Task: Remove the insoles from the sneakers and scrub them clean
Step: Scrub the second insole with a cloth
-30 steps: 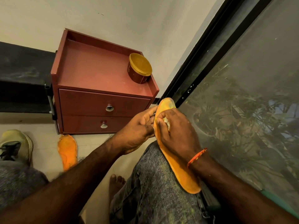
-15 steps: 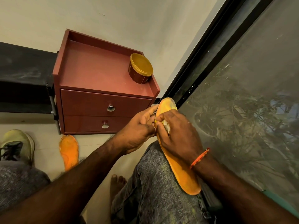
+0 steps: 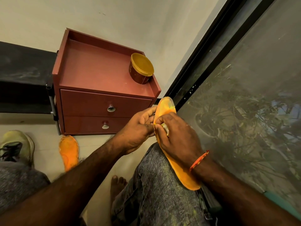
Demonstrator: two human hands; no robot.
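While our left hand [image 3: 136, 128] pinches its side edge, the long orange foam insole [image 3: 175, 154] runs along our right thigh, toe away; our right hand [image 3: 177, 136], curled around a pale scrubbing wad [image 3: 165, 128], sits mid-length, nearer the toe

Wall [image 3: 130, 17]: plain off-white, filling the upper left and centre of the frame. Floor [image 3: 47, 139]: pale, smooth, visible at lower left. Cabinet [image 3: 97, 88]: reddish-brown, two drawers with round metal knobs, raised rim on top, standing against the wall at centre. Window [image 3: 252, 103]: dark-framed, running diagonally down the right side; foliage shows through dusty glass. Dark shelf-like surface [image 3: 24, 75]: left edge, beside the cabinet.
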